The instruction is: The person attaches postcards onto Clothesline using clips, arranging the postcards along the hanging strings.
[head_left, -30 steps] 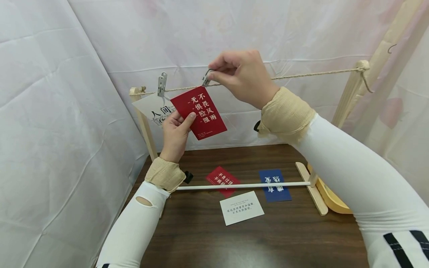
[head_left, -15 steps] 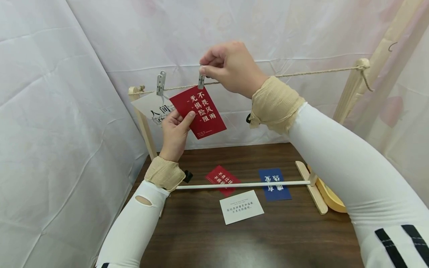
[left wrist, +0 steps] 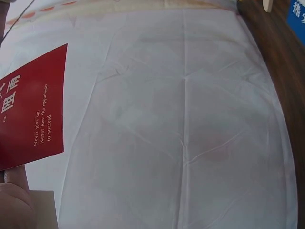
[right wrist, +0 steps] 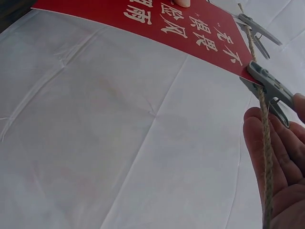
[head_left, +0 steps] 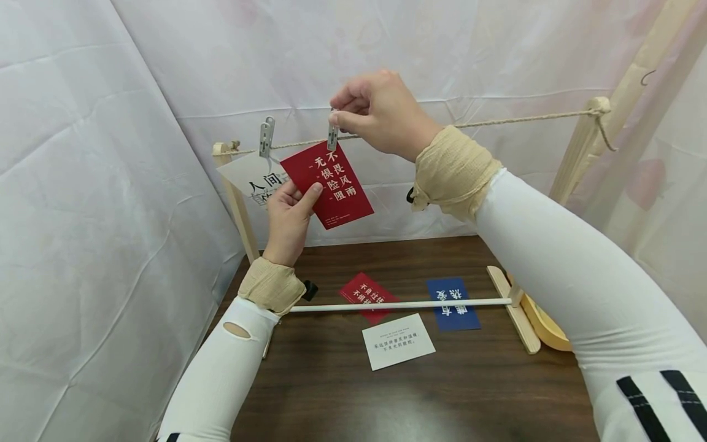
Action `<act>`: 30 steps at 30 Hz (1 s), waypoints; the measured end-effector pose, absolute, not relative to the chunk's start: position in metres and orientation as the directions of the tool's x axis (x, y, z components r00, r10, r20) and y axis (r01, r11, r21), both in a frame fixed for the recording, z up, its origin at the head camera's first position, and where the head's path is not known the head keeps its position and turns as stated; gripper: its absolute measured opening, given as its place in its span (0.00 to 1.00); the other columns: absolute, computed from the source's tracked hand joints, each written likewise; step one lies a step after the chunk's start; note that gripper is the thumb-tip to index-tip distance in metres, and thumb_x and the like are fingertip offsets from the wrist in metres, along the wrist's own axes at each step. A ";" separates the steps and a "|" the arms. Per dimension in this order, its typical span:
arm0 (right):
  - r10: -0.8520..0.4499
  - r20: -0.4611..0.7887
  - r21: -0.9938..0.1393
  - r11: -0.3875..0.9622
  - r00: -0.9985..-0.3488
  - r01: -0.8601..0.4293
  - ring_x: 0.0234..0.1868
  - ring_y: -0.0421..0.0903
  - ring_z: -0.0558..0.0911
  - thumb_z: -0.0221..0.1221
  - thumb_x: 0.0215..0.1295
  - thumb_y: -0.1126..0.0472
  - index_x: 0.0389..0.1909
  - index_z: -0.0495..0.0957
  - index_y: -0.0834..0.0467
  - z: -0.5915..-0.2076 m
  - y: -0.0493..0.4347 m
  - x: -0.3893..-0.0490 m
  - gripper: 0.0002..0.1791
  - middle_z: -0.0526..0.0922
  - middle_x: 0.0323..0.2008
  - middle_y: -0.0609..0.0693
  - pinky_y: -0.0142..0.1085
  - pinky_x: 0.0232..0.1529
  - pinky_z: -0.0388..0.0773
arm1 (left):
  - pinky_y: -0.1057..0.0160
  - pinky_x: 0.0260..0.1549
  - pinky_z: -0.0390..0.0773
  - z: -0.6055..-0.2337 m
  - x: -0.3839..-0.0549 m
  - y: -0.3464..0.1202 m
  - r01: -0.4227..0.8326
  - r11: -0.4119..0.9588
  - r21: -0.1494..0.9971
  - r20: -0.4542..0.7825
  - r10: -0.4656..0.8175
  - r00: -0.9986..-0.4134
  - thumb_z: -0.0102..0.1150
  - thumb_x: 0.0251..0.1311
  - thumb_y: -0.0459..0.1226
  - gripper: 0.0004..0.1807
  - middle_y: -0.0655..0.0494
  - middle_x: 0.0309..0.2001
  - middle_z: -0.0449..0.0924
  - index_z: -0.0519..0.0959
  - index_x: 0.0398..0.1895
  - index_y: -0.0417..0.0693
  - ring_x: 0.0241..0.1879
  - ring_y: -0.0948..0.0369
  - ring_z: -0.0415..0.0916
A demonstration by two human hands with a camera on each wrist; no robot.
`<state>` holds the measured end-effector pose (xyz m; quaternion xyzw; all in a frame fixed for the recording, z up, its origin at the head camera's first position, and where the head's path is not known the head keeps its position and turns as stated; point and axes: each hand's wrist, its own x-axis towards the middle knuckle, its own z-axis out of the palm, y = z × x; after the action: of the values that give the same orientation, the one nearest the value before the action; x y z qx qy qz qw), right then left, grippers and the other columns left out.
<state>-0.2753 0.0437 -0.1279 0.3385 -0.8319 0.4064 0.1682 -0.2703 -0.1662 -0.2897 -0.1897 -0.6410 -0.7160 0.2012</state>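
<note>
Got a red card (head_left: 332,186) up at the rope (right wrist: 267,167), tilted, with white Chinese characters on the front and small English print near the bottom edge ("Never give up" and so on). Pinched along the left side by the left hand (head_left: 288,221), thumb on the front, fingers tucked round behind. Top corner sitting in a gray clip (head_left: 332,138), right at the rope. Gripped by the handle end, that clip, between thumb and bent fingers of the right hand (head_left: 383,116). Can't really tell how firm a bite on the card, tbh.

Just to the left, on the same rope: a second gray clip (head_left: 266,140) with a hanging white card (head_left: 243,174) below, partly hidden behind the red one. Strung between a left post (head_left: 240,212) and a right post (head_left: 573,159), both pale wood. Down low, a thin white bar (head_left: 409,305). On the dark wood-grain table (head_left: 414,393): a loose red card (head_left: 361,290) and a blue card (head_left: 464,322), both crossed by the bar in the head view, plus a loose white card (head_left: 397,356) nearer the camera. Off right, beside the wooden foot (head_left: 510,307), something yellow (head_left: 547,325), partly hidden by the right arm. Creased white cloth (head_left: 309,61) all round the back.
</note>
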 end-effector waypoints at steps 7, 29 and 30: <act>-0.437 0.530 -0.560 0.463 -0.727 -0.687 0.47 0.46 0.91 0.67 0.76 0.61 0.56 0.87 0.67 -0.128 0.045 -0.276 0.16 0.92 0.49 0.61 0.31 0.53 0.86 | 0.59 0.55 0.89 -0.290 -0.270 -0.167 0.535 -0.109 0.838 0.534 -0.044 -0.845 0.63 0.77 0.34 0.19 0.48 0.55 0.91 0.80 0.66 0.35 0.53 0.60 0.90; -0.410 0.742 -0.347 0.443 -0.531 -0.827 0.40 0.47 0.88 0.67 0.74 0.64 0.50 0.89 0.65 -0.137 0.064 -0.238 0.10 0.92 0.44 0.58 0.26 0.48 0.84 | 0.60 0.55 0.89 -0.301 -0.263 -0.166 0.500 -0.246 0.830 0.520 0.017 -0.854 0.58 0.77 0.30 0.19 0.62 0.51 0.92 0.77 0.66 0.32 0.53 0.61 0.89; -0.413 0.746 -0.346 0.430 -0.522 -0.834 0.39 0.47 0.87 0.67 0.73 0.65 0.49 0.89 0.65 -0.138 0.065 -0.236 0.10 0.92 0.43 0.58 0.26 0.47 0.84 | 0.60 0.55 0.89 -0.302 -0.264 -0.166 0.501 -0.247 0.830 0.521 0.022 -0.853 0.58 0.77 0.30 0.19 0.63 0.51 0.92 0.77 0.66 0.33 0.53 0.61 0.89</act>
<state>-0.2364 0.0646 -0.1380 0.3927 -0.7938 0.3619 0.2910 -0.2635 -0.1661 -0.3016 -0.2205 -0.5930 -0.7582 0.1577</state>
